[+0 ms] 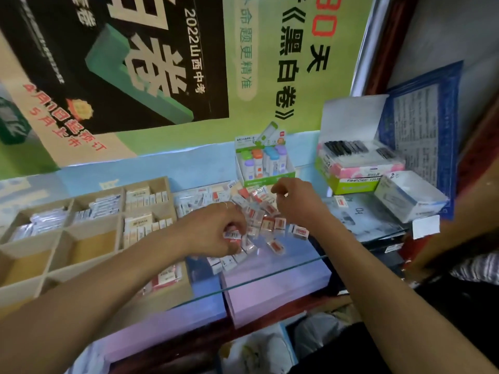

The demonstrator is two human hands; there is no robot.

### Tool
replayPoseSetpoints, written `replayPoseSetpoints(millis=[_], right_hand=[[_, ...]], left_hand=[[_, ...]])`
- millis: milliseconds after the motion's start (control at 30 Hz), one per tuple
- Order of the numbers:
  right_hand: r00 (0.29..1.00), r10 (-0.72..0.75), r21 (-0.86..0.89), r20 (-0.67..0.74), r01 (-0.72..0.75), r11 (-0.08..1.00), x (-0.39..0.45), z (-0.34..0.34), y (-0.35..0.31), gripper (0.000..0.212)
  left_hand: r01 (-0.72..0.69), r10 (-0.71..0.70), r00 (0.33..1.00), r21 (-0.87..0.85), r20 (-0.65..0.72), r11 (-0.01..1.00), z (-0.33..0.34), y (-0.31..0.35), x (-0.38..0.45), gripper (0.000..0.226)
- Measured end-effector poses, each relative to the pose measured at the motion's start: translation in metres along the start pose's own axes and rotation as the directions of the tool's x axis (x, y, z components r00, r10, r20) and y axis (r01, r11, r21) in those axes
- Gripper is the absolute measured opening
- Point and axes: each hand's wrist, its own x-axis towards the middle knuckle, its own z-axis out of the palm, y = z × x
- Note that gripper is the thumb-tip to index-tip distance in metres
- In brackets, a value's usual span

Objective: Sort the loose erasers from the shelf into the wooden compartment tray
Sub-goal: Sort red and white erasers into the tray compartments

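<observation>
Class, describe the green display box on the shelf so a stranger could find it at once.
Start at the glass shelf under the big poster. Behind the eraser pile stands the green display box. Unlike the flat cartons to its right, it holds upright pastel-capped items.

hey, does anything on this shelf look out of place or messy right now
Yes. The loose erasers lie in a jumbled heap on the glass shelf, tilted every way, beside the wooden tray. One stray eraser sits apart to the right, near the boxes. The left hand grips a few; the right hand hovers over the pile.
</observation>
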Motion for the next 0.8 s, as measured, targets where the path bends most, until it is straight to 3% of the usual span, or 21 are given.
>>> replayPoseSetpoints(millis=[67, 167, 267, 433, 633, 800], right_hand=[[1.0, 0.008, -0.019, 0.025, -0.008, 1.0, 0.019, 0.009, -0.001, 0.04], [0.996, -0.009, -0.035, 0.09, 0.012, 0.999, 0.034, 0.029, 0.0, 0.035], [0.993, -0.014, -0.093, 0.118, 0.025, 0.995, 0.034, 0.045, 0.007, 0.04], [0.997, -0.012, -0.099, 0.076, 0.02, 0.995, 0.026, 0.043, 0.022, 0.029], [0.998, -0.014, -0.078, 0.068, 0.02, 0.997, 0.019, 0.032, 0.035, 0.038], [0.997, -0.003, -0.119, 0.072, 0.012, 0.993, 0.025, 0.034, 0.034, 0.037]], left_hand=[[-0.01, 0.01, 1.0, -0.025, 0.012, 1.0, 0.0, -0.004, 0.005, 0.03], [-0.02, 0.021, 0.999, -0.049, 0.025, 0.999, 0.001, -0.01, 0.008, 0.026], [-0.031, 0.024, 0.999, -0.15, -0.046, 0.988, 0.002, -0.013, 0.009, 0.014], [0.127, -0.201, 0.939, -0.262, -0.279, 0.957, 0.004, -0.019, 0.04, 0.004], [0.37, -0.407, 0.898, -0.215, -0.165, 0.904, 0.013, -0.025, 0.082, 0.027], [0.462, -0.51, 0.849, -0.275, -0.137, 0.843, 0.014, -0.026, 0.098, 0.025]])
